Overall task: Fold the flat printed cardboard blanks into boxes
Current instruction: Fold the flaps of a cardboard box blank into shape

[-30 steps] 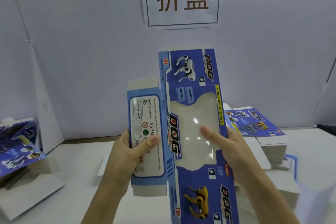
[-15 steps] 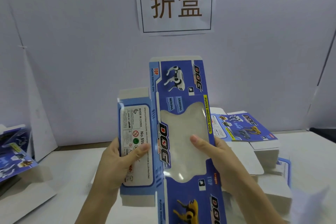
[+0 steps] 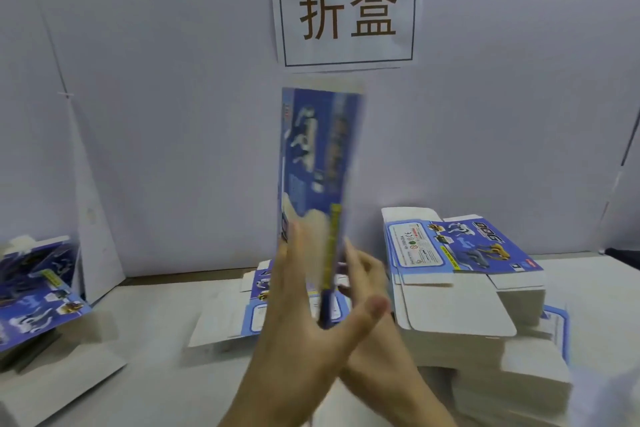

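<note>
While motion blur smears detail | blue printed flat cardboard blank [image 3: 311,163] upright mid-air between both hands, now edge-on, was face-on | left hand [image 3: 298,315] pressed flat on it | right hand [image 3: 367,274] opposite, grip unclear | likely first crease closing

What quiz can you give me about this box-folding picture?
1. True or false: the blank lies flat on the stack.
2. Pick one: the stack sits A) left of the blank, B) right of the blank, C) on top of the blank.
3. Fill in: the blank stands upright between the left hand and the ____ hand.

Key: 1 false, it is held upright. 2 B. 3 right, the right hand.
</note>
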`<state>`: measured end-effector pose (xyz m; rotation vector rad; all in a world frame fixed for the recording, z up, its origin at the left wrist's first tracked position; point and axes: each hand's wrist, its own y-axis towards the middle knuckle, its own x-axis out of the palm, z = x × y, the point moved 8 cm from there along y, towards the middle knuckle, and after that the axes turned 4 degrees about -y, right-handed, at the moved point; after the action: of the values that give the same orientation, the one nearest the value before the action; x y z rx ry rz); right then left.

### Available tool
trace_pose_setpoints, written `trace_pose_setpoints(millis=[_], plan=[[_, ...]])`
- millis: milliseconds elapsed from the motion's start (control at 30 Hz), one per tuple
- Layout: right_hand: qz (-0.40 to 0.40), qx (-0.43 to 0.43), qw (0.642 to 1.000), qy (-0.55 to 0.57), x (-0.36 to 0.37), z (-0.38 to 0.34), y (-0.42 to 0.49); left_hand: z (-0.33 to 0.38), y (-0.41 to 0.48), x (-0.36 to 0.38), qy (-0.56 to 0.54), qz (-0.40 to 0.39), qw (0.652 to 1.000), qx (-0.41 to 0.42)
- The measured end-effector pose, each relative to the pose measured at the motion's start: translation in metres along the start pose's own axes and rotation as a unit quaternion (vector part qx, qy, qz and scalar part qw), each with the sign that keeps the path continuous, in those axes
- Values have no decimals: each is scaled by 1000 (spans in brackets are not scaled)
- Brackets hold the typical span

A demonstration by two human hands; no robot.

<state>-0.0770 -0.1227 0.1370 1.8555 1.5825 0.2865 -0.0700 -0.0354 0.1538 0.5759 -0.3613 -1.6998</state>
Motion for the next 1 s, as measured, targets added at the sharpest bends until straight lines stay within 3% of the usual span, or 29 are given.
trace_pose_setpoints(millis=[100, 200, 267, 333, 500, 600, 667, 733, 833, 900, 933, 1000], plan=[[-113, -60, 991, -37, 13, -11, -5, -6, 5, -31, -74, 110, 991, -23], [-38, -48, 998, -4, -22, -14, 5, -17, 16, -73, -114, 167, 978, -49], [45, -32, 998, -21, -48, -9, 11, -20, 20, -89, -162, 137, 976, -45], [67, -2, 998, -7, -62, -1, 13, -22, 23, -94, -201, 97, 974, -39], [-31, 131, 977, 167, -47, 30, 5, -43, 21, -61, -218, -1, 969, -117], [-47, 89, 989, 106, -41, 22, 6, -46, 17, -31, -196, -79, 959, -189], [-61, 84, 993, 50, -41, 22, 7, -46, 17, -33, -163, -55, 965, -198], [-95, 106, 989, 38, -34, 26, 10, -42, 21, -36, -142, -43, 977, -154], [-88, 149, 966, 193, -30, 26, 15, -35, 20, -41, -100, -46, 990, -85], [-59, 177, 909, 372, -27, 30, 14, -36, 19, -41, -87, -37, 993, -66], [-27, 178, 893, 413, -31, 33, 14, -36, 18, -38, -77, -43, 994, -65], [55, 170, 902, 394, -46, 42, 12, -34, 17, -32, -65, -76, 993, -63]])
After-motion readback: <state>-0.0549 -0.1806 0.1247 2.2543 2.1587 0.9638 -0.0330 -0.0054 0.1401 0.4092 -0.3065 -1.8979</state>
